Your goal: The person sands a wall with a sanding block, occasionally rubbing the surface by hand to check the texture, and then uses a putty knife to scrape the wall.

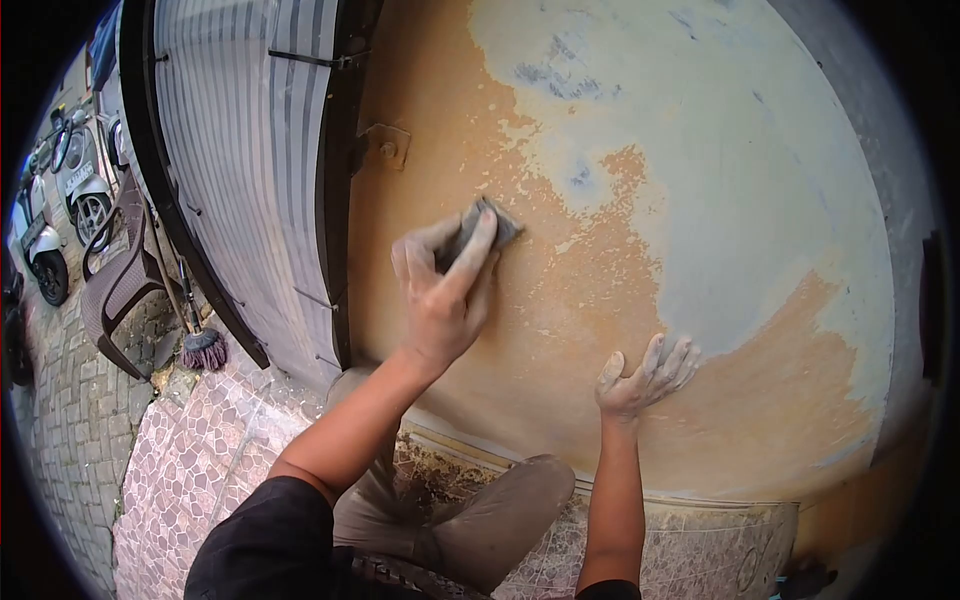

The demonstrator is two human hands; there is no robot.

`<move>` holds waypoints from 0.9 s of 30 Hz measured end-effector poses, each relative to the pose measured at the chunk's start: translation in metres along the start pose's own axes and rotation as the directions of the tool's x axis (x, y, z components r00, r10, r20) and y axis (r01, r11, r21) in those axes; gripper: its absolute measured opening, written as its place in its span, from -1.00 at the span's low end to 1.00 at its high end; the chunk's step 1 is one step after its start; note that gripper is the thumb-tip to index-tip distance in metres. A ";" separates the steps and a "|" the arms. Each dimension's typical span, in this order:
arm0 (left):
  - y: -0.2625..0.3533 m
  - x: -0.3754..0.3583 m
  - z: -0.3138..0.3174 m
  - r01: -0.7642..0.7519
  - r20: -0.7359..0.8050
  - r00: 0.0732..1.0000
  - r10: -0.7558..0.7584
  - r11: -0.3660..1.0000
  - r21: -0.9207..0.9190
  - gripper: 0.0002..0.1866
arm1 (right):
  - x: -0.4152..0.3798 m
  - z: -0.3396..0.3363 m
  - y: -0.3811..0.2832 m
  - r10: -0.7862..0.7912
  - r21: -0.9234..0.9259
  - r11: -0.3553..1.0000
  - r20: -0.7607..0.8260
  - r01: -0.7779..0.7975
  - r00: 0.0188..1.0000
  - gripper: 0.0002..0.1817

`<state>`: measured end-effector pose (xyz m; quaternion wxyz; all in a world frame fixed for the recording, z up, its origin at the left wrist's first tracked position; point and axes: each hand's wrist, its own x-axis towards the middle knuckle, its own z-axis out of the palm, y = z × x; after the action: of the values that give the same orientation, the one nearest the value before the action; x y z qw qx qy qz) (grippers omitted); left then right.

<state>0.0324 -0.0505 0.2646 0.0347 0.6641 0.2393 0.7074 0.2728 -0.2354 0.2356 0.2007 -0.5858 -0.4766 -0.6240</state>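
Nearest, the person's trouser leg [510,515] is bent below the two hands. The left hand [443,298] pinches a piece of dark grey sandpaper [509,226] between thumb and fingers, against the orange-and-pale wall [740,210]. The right hand [642,385], dusty and with fingers partly spread, holds nothing and seems to rest on the wall lower down. To the left stands a striped panel [245,130]; beyond it are a long-handled brush [205,349], a brown chair [128,275] and parked scooters [88,185].
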 end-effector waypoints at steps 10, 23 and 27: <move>-0.017 -0.103 0.001 -0.079 0.130 0.989 0.073 0.996 0.042 -0.45 | -0.008 0.009 -0.003 0.060 0.024 0.998 -0.037 -0.059 0.998 -0.38; -0.019 -0.123 0.009 -0.067 0.117 0.991 0.064 0.998 0.019 -0.50 | -0.018 0.005 -0.004 0.064 0.025 0.998 -0.030 -0.064 0.997 -0.39; -0.005 -0.035 0.002 0.056 -0.055 0.997 -0.058 0.997 -0.047 -0.49 | -0.017 0.006 -0.002 0.059 0.027 0.998 -0.024 -0.058 0.998 -0.38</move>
<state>0.0371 -0.0588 0.2302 0.0631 0.6358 0.2430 0.7299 0.2784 -0.2343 0.2184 0.2324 -0.5890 -0.4648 -0.6189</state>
